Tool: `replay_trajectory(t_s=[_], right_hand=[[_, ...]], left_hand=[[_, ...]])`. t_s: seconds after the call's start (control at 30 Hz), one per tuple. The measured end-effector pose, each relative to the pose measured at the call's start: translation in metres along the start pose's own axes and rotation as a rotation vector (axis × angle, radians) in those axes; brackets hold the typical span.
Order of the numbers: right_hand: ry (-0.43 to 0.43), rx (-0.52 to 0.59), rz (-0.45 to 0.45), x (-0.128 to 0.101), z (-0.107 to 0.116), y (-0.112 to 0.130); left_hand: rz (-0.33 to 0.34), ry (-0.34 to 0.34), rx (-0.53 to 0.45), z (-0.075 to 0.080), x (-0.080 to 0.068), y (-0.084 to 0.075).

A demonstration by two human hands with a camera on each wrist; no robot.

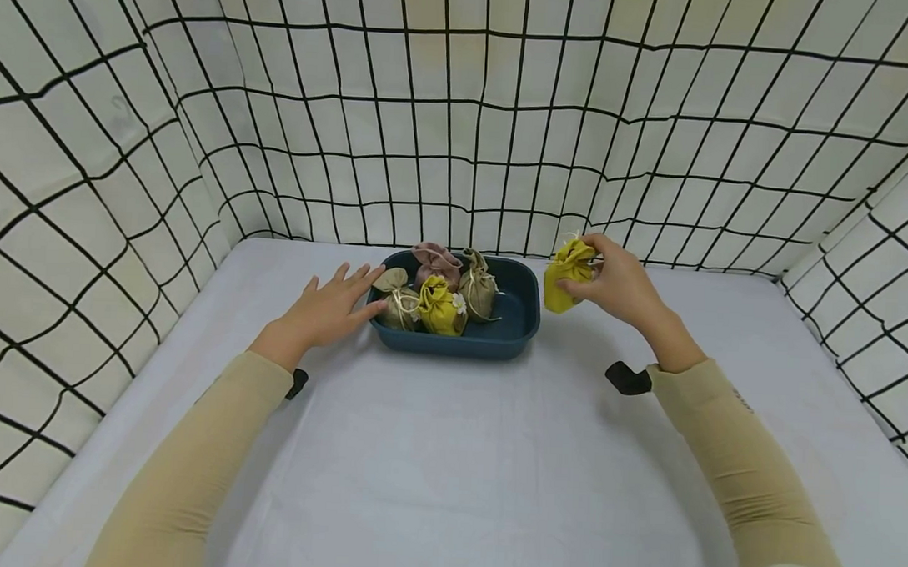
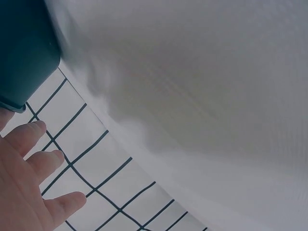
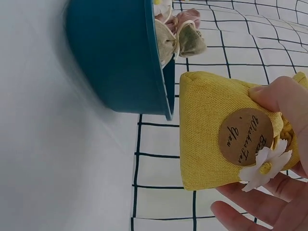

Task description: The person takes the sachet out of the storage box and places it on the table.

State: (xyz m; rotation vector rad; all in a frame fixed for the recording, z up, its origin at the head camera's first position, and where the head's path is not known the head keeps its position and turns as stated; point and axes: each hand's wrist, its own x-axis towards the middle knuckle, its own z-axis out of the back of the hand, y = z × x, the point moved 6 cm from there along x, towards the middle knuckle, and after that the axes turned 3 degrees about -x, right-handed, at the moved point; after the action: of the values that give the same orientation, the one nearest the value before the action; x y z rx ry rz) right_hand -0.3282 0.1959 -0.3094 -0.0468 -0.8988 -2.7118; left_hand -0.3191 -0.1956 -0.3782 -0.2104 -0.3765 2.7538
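Seen from the head camera, two arms in tan sleeves reach forward over a white table (image 1: 448,467) walled on three sides by white cloth with a black grid (image 1: 460,117).

The left hand (image 1: 325,312) lies palm down, low over the table, its fingers straight and spread, pointing toward the left end of a dark blue tray (image 1: 516,319). The fingertips are at the tray's left rim, beside a beige pouch (image 1: 397,298); whether they touch is unclear. This hand holds nothing. The left wrist view shows the relaxed fingers (image 2: 33,137) just below the tray's corner.

The tray sits at the middle of the table near the back wall. Inside it, from left to right, are the beige pouch, a yellow pouch with a small daisy (image 1: 441,306) in front, a pink pouch (image 1: 435,264) behind, and an olive pouch (image 1: 480,288).

The right hand (image 1: 619,281) is raised just right of the tray, wrist bent, fingers curled. It grips a second yellow pouch (image 1: 567,275) by its gathered neck, held in the air just outside the tray's right rim. The right wrist view shows a round brown tag (image 3: 245,136) and a white daisy (image 3: 264,166) on it.
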Motion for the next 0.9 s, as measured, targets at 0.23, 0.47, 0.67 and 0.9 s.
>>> replay_trajectory(t_s=[0.23, 0.47, 0.67, 0.9], right_hand=[[-0.008, 0.024, -0.029, -0.004, 0.005, -0.009], [-0.037, 0.002, -0.033, -0.007, 0.012, -0.018], [-0.065, -0.01, -0.047, -0.011, 0.018, -0.03], [-0.056, -0.017, -0.064, -0.014, 0.019, -0.039]], left_hand=[[0.0, 0.004, -0.005, 0.001, 0.0, 0.0], [0.009, 0.008, 0.003, 0.001, 0.0, -0.001], [0.0, 0.012, -0.005, 0.0, 0.002, -0.003], [0.005, 0.003, 0.007, -0.001, 0.002, 0.0]])
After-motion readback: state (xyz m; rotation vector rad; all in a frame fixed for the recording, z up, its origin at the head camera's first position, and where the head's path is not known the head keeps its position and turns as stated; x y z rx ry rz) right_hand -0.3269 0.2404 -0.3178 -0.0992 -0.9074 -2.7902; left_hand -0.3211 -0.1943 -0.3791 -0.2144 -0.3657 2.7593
